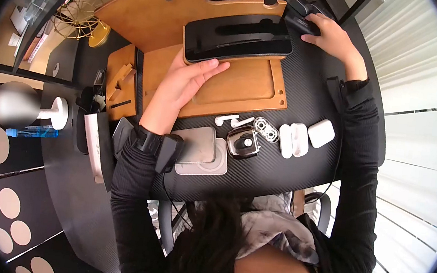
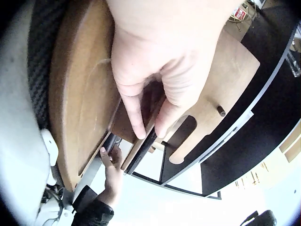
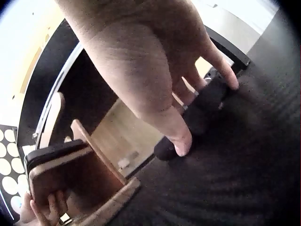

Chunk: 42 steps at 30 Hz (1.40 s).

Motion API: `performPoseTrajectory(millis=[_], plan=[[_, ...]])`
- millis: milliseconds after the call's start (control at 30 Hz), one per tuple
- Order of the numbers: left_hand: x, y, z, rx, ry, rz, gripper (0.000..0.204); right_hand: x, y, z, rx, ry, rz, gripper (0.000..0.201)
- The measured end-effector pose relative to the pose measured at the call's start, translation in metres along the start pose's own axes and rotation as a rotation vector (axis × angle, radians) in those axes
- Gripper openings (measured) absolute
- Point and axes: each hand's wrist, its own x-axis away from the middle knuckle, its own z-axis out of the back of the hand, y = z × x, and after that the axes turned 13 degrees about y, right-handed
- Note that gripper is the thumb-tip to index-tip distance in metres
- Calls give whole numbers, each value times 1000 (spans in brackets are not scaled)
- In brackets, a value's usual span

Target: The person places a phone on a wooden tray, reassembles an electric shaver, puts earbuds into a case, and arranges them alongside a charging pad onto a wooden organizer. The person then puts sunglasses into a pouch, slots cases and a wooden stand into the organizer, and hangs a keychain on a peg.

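A glossy black slab with rounded corners (image 1: pixel 240 35) lies on a wooden shelf (image 3: pixel 61 167) of a wooden desk stand. My left hand (image 1: pixel 185 77) pinches the near edge of this shelf and slab between thumb and fingers, as the left wrist view shows from close by. At the far right of the desk, my right hand (image 1: pixel 331 37) grips a black device (image 1: pixel 299 23), with the thumb on its near side and the fingers over it. In the right wrist view, that dark device (image 3: pixel 202 110) rests low at the desk surface, partly hidden by the hand.
The stand's wooden base (image 1: pixel 234 87) lies below, its upright panel (image 1: pixel 153 1) behind. Nearer me are white earbuds (image 1: pixel 226 120), an open white earbud case (image 1: pixel 293 140), a white case (image 1: pixel 321 133), a transparent-topped gadget (image 1: pixel 243 142) and a grey flat pad (image 1: pixel 196 145).
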Motion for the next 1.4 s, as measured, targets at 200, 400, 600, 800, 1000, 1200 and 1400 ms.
performPoseTrajectory(millis=[200, 400, 600, 800, 1000, 1200, 1400], plan=[[0, 0, 0, 34, -9, -7, 44, -18, -13, 38, -718, 22, -424, 46], [1, 1, -2, 39, -29, 1, 45, -11, -85, 81, -1307, 170, -372, 36], [1, -1, 1, 48, -27, -5, 44, -2, -48, 65, -714, -169, 158, 47], [0, -3, 2, 79, -62, -5, 39, 44, -41, 79, -400, -76, 111, 47], [-1, -1, 3, 70, -71, 1, 37, 121, -82, 105, -278, -523, 100, 63], [7, 31, 4, -319, 8, 203, 38, 140, -72, 95, -339, -352, -26, 51], [58, 53, -20, -1273, 147, -181, 47, 126, -72, 83, -215, -281, 4, 50]])
